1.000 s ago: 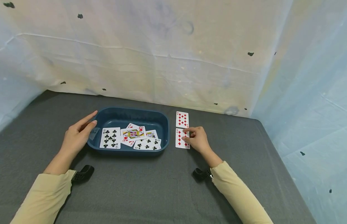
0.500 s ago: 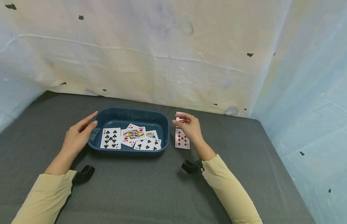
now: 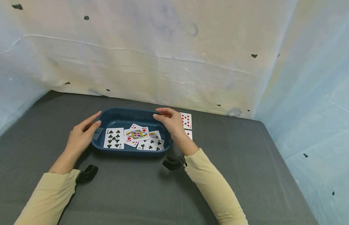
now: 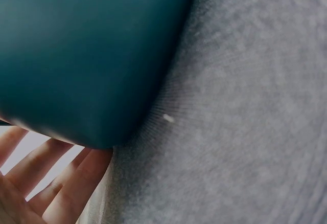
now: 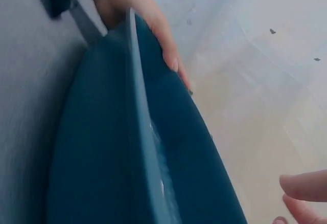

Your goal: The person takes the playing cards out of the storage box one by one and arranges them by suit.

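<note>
Cards (image 3: 134,138) lie face up in a loose overlapping spread on the floor of a dark blue tray (image 3: 129,112), which sits on the grey worktop (image 3: 135,193) with its long axis running left to right across the person's front. The nine of clubs (image 3: 114,138) is at the tray's left end, a court card in the middle, another club card toward the right.

The right hand (image 3: 169,121) hangs over the tray's far right corner, so the spread lies to its left and a little nearer the body, below the fingertips. Its fingers are loosely bent and point left over the rim; this grip holds nothing, and I cannot tell whether the fingertips touch the rim. The right wrist view shows only two fingertips (image 5: 304,188) at the frame's edge beside the blue tray wall, with nothing between them.

The left hand (image 3: 83,132) rests against the outside of the tray's left end, fingers straight and pressed along the wall, thumb up by the rim; the left wrist view shows those fingers (image 4: 56,183) against the tray's rounded corner. It steadies the tray without curling round it.

Both hands are close to the spread.

Outside the tray, just right of it, two diamond cards (image 3: 186,120) lie face up in a column on the worktop, the nearer one partly hidden behind the right forearm.
</note>
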Demonstrator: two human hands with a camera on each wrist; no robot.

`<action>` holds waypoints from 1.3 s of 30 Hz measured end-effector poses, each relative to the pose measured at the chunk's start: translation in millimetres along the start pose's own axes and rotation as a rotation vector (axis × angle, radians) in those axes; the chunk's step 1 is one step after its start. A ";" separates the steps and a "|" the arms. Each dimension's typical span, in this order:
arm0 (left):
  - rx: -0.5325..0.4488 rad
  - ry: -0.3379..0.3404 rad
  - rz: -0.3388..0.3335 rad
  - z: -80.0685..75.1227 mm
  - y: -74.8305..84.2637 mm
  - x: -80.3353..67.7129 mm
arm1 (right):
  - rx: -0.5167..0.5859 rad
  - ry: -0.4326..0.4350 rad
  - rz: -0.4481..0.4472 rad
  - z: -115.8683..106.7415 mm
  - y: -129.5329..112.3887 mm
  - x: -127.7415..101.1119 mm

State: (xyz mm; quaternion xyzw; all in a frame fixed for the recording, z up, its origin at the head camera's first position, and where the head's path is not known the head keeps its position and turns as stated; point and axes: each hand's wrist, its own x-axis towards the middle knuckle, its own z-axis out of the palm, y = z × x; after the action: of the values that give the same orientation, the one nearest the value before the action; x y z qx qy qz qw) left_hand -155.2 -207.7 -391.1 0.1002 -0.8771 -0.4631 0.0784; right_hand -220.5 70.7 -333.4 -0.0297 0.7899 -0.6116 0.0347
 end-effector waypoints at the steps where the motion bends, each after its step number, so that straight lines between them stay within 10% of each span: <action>1: -0.003 -0.001 0.001 0.0 0.7 -0.2 | -0.005 -0.016 0.017 4.6 -0.5 0.6; 17: -0.010 -0.009 0.014 0.7 1.1 0.7 | -0.113 -0.133 0.224 57.1 7.2 7.6; 30: 0.001 -0.010 0.015 -1.6 -1.2 -1.4 | -0.826 -0.316 0.087 69.0 15.7 2.9; 39: 0.001 -0.005 0.020 -0.8 -1.3 -0.5 | -0.949 -0.274 0.071 72.4 13.9 -2.3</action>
State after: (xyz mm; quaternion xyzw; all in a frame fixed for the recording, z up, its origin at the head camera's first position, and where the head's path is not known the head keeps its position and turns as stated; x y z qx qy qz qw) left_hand -154.4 -208.9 -391.7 0.0901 -0.8786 -0.4619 0.0808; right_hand -211.6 4.5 -364.9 -0.0954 0.9699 -0.1733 0.1417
